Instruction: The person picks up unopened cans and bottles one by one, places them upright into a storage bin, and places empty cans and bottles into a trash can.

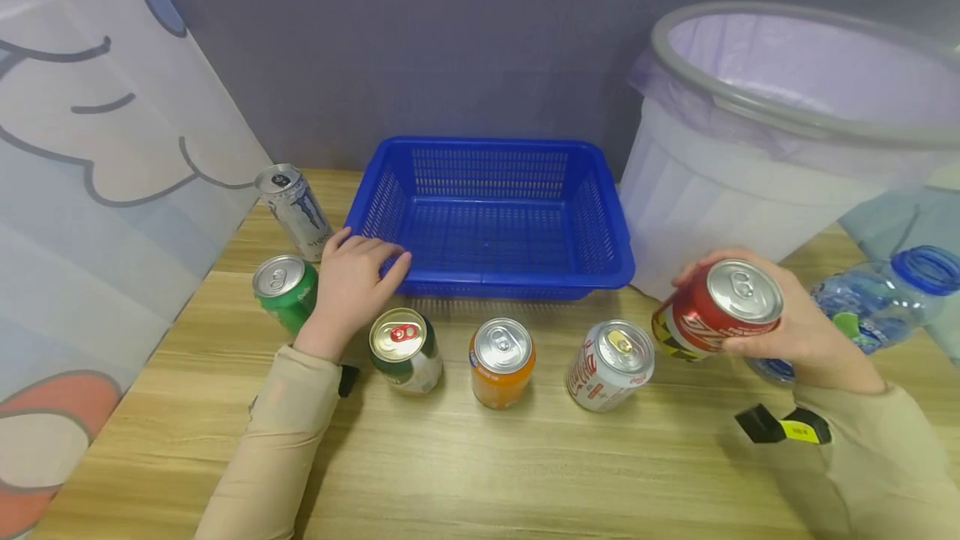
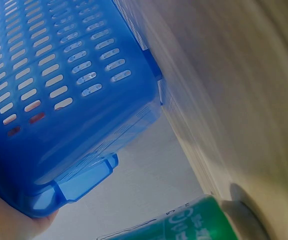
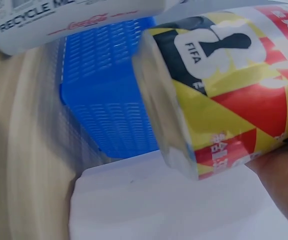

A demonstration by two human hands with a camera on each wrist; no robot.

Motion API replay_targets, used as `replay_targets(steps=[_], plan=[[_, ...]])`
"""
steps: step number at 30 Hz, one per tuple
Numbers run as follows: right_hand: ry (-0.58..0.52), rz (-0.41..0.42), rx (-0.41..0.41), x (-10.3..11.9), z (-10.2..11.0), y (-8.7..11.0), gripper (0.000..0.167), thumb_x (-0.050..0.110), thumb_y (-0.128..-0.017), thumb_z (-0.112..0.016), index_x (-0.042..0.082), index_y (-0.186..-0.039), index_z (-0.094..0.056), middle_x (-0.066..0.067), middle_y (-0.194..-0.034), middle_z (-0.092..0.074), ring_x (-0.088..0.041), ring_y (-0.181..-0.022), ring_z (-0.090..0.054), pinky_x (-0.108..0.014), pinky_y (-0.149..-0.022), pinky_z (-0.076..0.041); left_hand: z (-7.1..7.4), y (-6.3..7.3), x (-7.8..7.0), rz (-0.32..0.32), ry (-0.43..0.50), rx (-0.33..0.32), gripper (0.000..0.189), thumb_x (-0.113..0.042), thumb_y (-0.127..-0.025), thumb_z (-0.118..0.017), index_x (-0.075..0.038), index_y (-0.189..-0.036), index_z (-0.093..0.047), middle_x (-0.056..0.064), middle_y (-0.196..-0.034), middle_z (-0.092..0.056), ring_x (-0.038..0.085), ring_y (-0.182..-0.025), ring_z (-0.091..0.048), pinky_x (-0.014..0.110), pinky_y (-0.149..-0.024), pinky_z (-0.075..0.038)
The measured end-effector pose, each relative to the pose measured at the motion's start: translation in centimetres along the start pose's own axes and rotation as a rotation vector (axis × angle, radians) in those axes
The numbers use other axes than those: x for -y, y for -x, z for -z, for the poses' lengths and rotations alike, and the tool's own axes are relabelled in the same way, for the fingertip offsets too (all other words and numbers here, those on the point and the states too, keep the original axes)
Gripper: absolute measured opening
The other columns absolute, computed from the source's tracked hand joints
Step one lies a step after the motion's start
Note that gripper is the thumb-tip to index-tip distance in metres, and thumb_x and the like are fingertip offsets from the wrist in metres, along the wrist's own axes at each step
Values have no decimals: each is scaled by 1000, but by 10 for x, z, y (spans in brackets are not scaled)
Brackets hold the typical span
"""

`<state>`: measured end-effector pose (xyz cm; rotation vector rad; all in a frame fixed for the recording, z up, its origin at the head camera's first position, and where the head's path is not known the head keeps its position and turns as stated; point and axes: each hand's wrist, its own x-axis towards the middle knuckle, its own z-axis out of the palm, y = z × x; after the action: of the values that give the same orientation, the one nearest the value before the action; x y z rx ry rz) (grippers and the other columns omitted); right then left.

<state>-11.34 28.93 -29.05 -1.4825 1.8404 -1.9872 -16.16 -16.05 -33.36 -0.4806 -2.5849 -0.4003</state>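
Observation:
My right hand (image 1: 806, 319) grips a red soda can (image 1: 693, 315) with a yellow and black pattern around its base. In the right wrist view the can is tilted and its bottom shows, off the table. Toward the left, my left hand (image 1: 352, 286) holds the front left corner of a blue plastic basket (image 1: 483, 282), fingers over the rim. Just outside that hand stands a green can (image 1: 287, 294). A white Coca-Cola can (image 1: 600, 373) is nearest the red one, on its left.
A dark green and gold can (image 1: 408, 357) and an orange can (image 1: 501, 369) stand before the basket. A tall white Monster can (image 1: 300, 211) is back left. At right are a lined white bin (image 1: 720, 173) and a clear blue-capped bottle (image 1: 873, 298).

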Motion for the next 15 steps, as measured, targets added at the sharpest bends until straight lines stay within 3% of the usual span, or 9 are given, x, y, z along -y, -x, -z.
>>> replay_targets(steps=[15], plan=[[22,-43,-40,5,-5,-17,69,-25,-61,-65,-20,-125,-38,-24,-125,-56,-27,-117,-56,-26,-98,-45,1,0,0,11,5,15,39,-37,-93,-50,-5,-97,-72,12,-98,-72,32,-98,-62,51,-107,-29]])
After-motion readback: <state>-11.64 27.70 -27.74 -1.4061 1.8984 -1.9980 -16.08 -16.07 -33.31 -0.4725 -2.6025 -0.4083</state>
